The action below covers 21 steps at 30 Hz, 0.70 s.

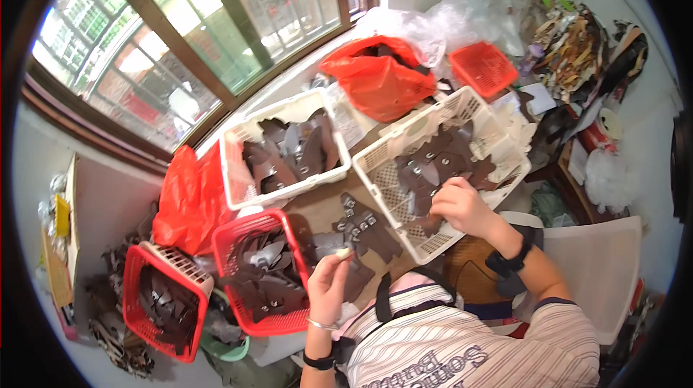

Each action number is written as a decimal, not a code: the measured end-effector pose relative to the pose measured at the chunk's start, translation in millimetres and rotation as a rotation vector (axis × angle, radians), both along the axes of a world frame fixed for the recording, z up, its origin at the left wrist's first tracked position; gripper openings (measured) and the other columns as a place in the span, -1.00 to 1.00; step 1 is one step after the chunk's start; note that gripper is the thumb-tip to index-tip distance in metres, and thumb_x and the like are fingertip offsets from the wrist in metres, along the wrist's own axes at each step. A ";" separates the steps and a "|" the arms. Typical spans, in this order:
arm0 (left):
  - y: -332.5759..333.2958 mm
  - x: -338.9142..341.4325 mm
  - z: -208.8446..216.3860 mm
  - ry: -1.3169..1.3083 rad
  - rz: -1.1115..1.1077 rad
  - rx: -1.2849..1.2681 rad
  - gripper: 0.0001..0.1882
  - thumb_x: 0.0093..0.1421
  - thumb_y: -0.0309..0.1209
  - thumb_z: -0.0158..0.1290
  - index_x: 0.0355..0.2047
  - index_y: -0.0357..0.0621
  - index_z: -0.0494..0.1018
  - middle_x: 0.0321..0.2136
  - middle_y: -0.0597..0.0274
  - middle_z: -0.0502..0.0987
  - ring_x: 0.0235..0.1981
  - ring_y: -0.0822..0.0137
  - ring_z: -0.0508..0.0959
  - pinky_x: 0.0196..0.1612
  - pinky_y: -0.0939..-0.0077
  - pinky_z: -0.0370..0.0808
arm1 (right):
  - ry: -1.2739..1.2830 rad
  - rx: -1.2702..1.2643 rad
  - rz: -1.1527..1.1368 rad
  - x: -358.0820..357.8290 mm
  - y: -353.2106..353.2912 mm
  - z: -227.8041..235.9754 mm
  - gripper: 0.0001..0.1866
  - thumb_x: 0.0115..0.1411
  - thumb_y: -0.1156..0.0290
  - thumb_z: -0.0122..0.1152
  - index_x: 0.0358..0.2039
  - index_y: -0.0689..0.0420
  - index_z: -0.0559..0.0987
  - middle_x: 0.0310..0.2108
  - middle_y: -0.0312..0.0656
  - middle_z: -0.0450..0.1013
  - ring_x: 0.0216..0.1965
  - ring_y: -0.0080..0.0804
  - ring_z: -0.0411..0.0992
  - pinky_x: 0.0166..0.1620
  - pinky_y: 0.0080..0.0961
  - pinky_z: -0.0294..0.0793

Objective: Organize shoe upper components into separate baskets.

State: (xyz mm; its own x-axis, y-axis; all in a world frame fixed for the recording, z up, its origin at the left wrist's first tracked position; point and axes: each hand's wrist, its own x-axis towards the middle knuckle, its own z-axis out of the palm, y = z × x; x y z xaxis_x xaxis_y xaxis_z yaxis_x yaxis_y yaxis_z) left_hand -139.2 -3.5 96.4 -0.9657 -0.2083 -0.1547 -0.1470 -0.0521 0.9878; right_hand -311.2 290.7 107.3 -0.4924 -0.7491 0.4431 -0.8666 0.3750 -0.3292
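My left hand [327,290] is closed, pinching a small pale piece [343,251] between thumb and fingers above the table. Over the near side of a white basket [396,232], my right hand [462,205] has its fingers drawn together. Dark brown leather-like pieces [433,164] with small silvery fittings lie in that basket. A brown piece shows beneath the right fingertips; what they grip, if anything, cannot be made out. Between my hands, more brown cut pieces [364,225] with shiny fittings lie flat on the table [317,202].
Left of my hands stand a second white basket [229,184] and two red baskets [225,243], all holding brown pieces. Red plastic bags [189,197] sit by the window. A small red basket [482,69] and clear plastic bags [480,9] are at the back. Scraps [570,45] pile up far right.
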 end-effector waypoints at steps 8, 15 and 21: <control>18.3 -12.4 117.4 0.312 -0.277 -0.545 -0.71 -0.03 -0.58 0.29 -0.23 -0.17 0.65 -0.25 0.19 0.64 -0.29 0.31 0.60 -0.23 0.50 0.53 | 0.522 -0.199 0.143 64.9 -58.5 89.8 -0.89 -0.02 0.42 0.29 -0.58 -0.04 0.52 -0.29 -0.42 0.56 -0.22 -0.59 0.49 -0.21 -0.58 0.25; 10.4 23.1 121.7 0.238 -0.118 -0.439 -0.77 -0.03 -0.55 0.31 -0.29 -0.17 0.64 -0.29 0.20 0.63 -0.31 0.28 0.61 -0.26 0.47 0.55 | 0.460 -0.335 0.265 76.6 -89.8 96.3 -0.82 -0.06 0.53 0.33 -0.63 0.04 0.48 -0.32 -0.31 0.56 -0.24 -0.46 0.57 -0.49 -0.70 0.35; 16.0 34.2 114.2 0.189 0.040 -0.385 -0.84 -0.04 -0.62 0.30 -0.41 -0.24 0.58 -0.36 0.16 0.61 -0.35 0.27 0.60 -0.29 0.49 0.52 | 0.364 -0.413 0.354 80.6 -102.3 87.1 -0.89 -0.06 0.57 0.31 -0.59 0.17 0.51 -0.38 -0.16 0.54 -0.29 -0.28 0.60 -0.48 -0.60 0.55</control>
State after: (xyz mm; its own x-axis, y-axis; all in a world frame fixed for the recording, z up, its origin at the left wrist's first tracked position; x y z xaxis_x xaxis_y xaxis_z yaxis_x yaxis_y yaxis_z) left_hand -105.0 12.6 210.6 -0.9597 -0.2537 0.1208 0.0336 0.3232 0.9457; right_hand -230.6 188.4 194.4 -0.0114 -0.5710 0.8208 -0.9978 -0.0476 -0.0470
